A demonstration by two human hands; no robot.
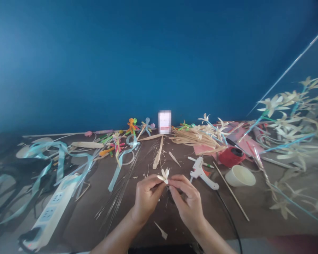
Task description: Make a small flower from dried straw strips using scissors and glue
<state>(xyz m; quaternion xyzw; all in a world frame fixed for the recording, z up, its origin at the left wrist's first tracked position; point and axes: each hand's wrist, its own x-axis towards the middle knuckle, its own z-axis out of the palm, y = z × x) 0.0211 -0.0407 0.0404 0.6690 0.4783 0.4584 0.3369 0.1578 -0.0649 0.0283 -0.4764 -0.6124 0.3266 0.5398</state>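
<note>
Between my two hands, above the front middle of the dark table, is a small cream-white flower (pixel 164 175) with several narrow petals pointing up and outward. My left hand (pixel 145 195) pinches it from the left with thumb and forefinger. From the other side, the closed fingertips of my right hand (pixel 187 197) grip its base. The fingers hide the lower end of the flower. Just right of my right hand lies a white glue gun (pixel 203 174), its black cord trailing toward the front edge.
A white power strip (pixel 51 211) and pale blue ribbon (pixel 62 155) lie at left, beside thin wires (pixel 122 183). Dried husk strips (pixel 196 137) pile at the back. Rightward are a cup (pixel 240 175), a red roll (pixel 230 157), a stick (pixel 231 192) and finished husk flowers (pixel 274 104).
</note>
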